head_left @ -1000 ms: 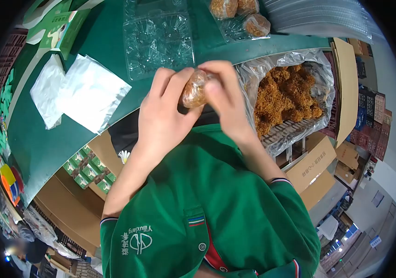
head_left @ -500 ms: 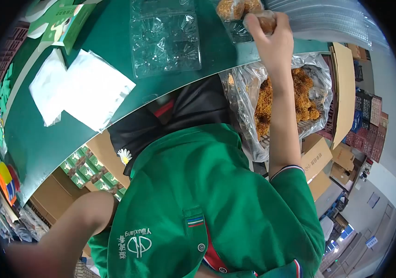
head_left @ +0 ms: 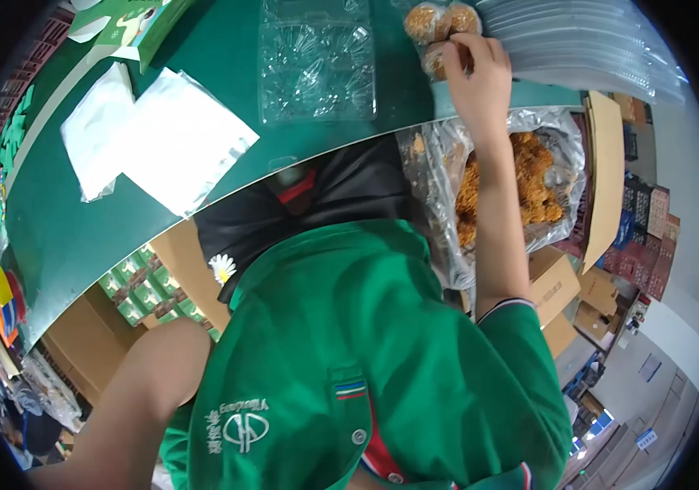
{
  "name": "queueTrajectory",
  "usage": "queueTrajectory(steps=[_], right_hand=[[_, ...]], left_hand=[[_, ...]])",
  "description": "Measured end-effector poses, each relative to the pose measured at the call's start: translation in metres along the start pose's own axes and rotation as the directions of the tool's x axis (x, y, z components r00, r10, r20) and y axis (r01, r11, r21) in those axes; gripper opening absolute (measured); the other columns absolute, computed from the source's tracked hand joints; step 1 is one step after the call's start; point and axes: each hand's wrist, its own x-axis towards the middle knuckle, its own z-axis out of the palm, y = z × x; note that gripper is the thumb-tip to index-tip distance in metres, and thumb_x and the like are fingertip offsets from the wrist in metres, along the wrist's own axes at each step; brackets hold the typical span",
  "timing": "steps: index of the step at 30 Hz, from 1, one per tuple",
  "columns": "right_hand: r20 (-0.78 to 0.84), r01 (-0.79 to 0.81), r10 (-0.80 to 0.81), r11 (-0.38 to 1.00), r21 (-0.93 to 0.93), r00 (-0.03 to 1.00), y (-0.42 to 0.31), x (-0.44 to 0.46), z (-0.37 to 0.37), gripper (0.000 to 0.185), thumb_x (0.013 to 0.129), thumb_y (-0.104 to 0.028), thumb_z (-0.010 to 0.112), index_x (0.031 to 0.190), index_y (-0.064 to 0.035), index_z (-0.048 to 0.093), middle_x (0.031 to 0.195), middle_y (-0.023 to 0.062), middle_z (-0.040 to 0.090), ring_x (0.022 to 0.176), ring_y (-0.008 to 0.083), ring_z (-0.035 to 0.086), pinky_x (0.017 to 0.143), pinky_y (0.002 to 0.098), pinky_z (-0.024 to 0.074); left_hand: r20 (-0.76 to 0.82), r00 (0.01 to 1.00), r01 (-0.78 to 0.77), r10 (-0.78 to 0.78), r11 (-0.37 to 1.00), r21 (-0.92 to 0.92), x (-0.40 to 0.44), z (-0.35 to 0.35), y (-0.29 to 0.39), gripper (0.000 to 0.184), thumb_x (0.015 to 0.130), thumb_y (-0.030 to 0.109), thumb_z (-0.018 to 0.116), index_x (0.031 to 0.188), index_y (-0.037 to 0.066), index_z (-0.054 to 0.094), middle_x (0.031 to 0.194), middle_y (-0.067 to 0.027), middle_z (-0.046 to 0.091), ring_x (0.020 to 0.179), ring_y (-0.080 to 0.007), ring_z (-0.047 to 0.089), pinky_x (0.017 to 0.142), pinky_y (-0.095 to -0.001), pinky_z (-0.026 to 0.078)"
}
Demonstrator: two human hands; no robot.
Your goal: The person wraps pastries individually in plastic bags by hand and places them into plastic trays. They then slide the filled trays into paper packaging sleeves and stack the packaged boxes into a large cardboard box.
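Note:
At the top right, my right hand (head_left: 482,86) reaches over the green table, thumb and fingers curled on a round brown bun (head_left: 434,64) in clear wrapping. That bun sits beside two more golden-brown wrapped buns (head_left: 425,23), in what looks like a clear plastic tray, mostly hidden. My left forearm (head_left: 133,392) runs down to the lower left, and its hand is out of view. A clear plastic tray with moulded compartments (head_left: 317,73) lies to the left of the buns. Below my right forearm is a crate lined with clear plastic (head_left: 566,151), holding many brown crumbly pieces (head_left: 533,175).
Stacked clear plastic trays (head_left: 578,45) stand at the top right. White sheets or pouches (head_left: 182,143) lie on the green table (head_left: 55,253), near a green printed box (head_left: 133,28). Open cardboard (head_left: 602,175) rises beside the crate. Several green packages (head_left: 149,286) are under the table edge.
My right hand has lowered the bun from above the tray to a place beside the other two. The view has shifted slightly, and my left hand has passed out of the picture.

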Motion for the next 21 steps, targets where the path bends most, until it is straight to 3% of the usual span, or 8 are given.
queueTrajectory(steps=[21], right_hand=[[0.029,-0.038,0.037,0.999,0.017,0.999,-0.001,-0.002,-0.001,0.014,0.079,-0.015,0.069,0.092,-0.0082,0.066,0.078,0.0083,0.058,0.075,0.0302,0.056,0.072,0.0417,0.0454]], left_hand=[[-0.052,0.999,0.016,-0.012,0.996,0.087,-0.012,-0.007,0.019,0.027,0.081,0.006,0.057,0.106,-0.003,0.062,0.103,-0.0146,0.061,0.094,-0.0253,0.059,0.084,-0.0339,0.048]])
